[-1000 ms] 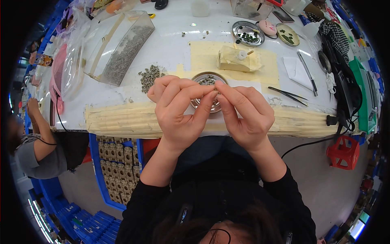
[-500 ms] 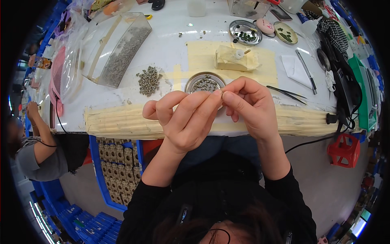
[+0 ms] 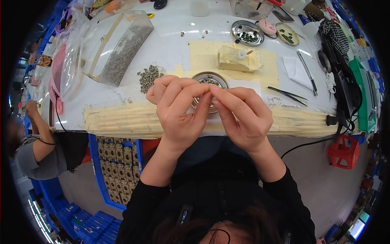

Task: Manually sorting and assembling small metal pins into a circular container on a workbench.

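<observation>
My left hand [image 3: 180, 110] and my right hand [image 3: 243, 116] are raised close to the camera, fingertips pinched together over the table's front edge. Whatever sits between the fingertips is too small to make out. Behind the fingers lies a round metal dish [image 3: 209, 80] with small grey parts. A loose pile of small grey parts [image 3: 148, 77] rests on the white table [image 3: 170, 44] just left of the dish. A tape-wrapped block with a small white cap [image 3: 237, 60] stands beyond the dish on a yellowish taped patch.
A clear plastic bin of grey parts [image 3: 120, 49] lies tilted at back left. Two more metal dishes [image 3: 247, 33] sit at the back, tweezers [image 3: 289, 94] at right, a red frame [image 3: 343, 151] below the edge. Another person [image 3: 38, 146] sits at left beside blue racks [image 3: 118, 156].
Both hands stayed pinched together; they rose slightly half a second ago and have settled back lower, in front of the metal dish.
</observation>
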### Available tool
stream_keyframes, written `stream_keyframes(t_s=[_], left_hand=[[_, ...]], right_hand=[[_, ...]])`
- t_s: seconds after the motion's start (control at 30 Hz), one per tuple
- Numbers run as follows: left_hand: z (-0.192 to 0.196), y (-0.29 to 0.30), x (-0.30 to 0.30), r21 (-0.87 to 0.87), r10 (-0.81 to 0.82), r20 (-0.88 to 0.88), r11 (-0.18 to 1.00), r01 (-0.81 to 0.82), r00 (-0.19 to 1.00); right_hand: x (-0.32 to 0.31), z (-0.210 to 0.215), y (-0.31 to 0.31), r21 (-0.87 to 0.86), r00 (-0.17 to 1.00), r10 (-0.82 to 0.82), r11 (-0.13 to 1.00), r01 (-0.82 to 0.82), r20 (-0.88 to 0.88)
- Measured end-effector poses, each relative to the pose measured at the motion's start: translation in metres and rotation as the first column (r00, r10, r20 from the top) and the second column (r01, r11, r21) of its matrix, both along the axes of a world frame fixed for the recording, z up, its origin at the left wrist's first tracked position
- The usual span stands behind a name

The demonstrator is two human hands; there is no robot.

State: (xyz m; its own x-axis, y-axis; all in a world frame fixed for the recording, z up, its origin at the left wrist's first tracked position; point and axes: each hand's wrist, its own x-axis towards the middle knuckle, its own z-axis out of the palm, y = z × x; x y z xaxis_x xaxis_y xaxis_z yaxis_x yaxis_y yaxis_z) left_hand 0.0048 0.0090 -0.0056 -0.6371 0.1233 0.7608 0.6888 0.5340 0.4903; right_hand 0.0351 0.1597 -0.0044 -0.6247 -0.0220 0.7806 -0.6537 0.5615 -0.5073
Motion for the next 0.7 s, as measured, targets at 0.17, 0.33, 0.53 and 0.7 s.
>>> stream_keyframes(t_s=[0.17,0.33,0.53,0.7], left_hand=[[0.000,0.000,0.000,0.029,-0.003,-0.011,1.000,0.004,1.000],[0.000,-0.001,0.001,0.006,0.010,-0.082,1.000,-0.010,0.997],[0.005,0.002,0.011,-0.132,0.059,-0.206,0.987,-0.088,0.977],[0.004,0.005,0.012,-0.180,0.104,-0.241,0.972,-0.150,0.965]], right_hand=[[0.000,0.004,0.001,0.039,0.999,-0.051,0.998,0.051,0.010],[0.001,0.004,0.005,-0.258,0.934,0.197,0.959,-0.120,0.297],[0.003,0.011,0.018,-0.784,0.573,0.681,0.612,-0.105,0.456],[-0.001,0.012,0.021,-0.822,0.522,0.716,0.567,-0.047,0.463]])
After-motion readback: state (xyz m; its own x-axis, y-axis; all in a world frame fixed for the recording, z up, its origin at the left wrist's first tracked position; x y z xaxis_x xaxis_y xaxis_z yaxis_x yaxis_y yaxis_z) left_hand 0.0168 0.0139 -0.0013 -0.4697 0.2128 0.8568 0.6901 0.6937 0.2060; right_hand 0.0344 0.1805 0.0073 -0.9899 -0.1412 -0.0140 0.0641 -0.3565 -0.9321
